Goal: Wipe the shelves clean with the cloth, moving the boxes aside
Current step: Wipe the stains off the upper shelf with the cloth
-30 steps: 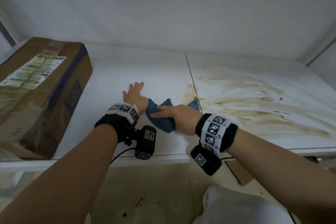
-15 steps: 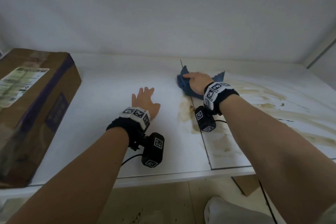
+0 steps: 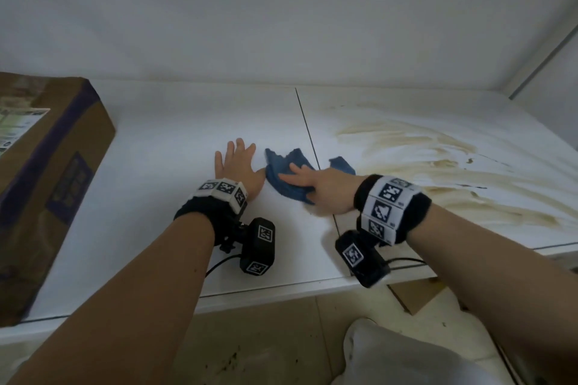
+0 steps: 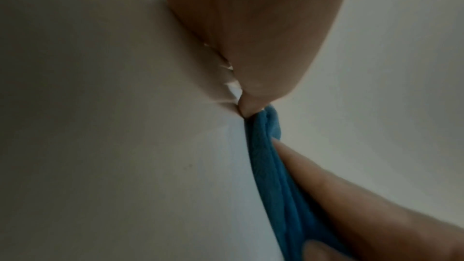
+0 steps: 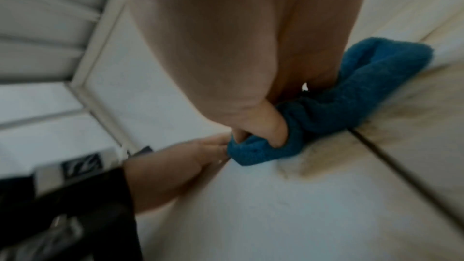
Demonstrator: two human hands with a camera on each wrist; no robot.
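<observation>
A blue cloth (image 3: 281, 167) lies bunched on the white shelf (image 3: 162, 197), just left of the seam (image 3: 308, 134). My right hand (image 3: 316, 186) presses down on it, fingers on top and thumb tucked into a fold (image 5: 272, 126). My left hand (image 3: 236, 162) lies flat and open on the shelf beside it, its thumb tip touching the cloth's edge (image 4: 271, 166). Brown smeared stains (image 3: 422, 162) cover the right panel. A smaller brown smear (image 5: 308, 166) shows by the seam under the cloth. A cardboard box (image 3: 47, 172) stands at the far left.
The back wall (image 3: 281, 25) closes the shelf behind, and an upright post (image 3: 547, 50) stands at the right. Below the front edge (image 3: 281, 291) is tiled floor with a cardboard scrap (image 3: 416, 294) and white fabric (image 3: 391, 353).
My right hand has drawn the cloth from the back of the shelf along the seam toward the front, ending next to my left hand. The left hand has stayed flat in place.
</observation>
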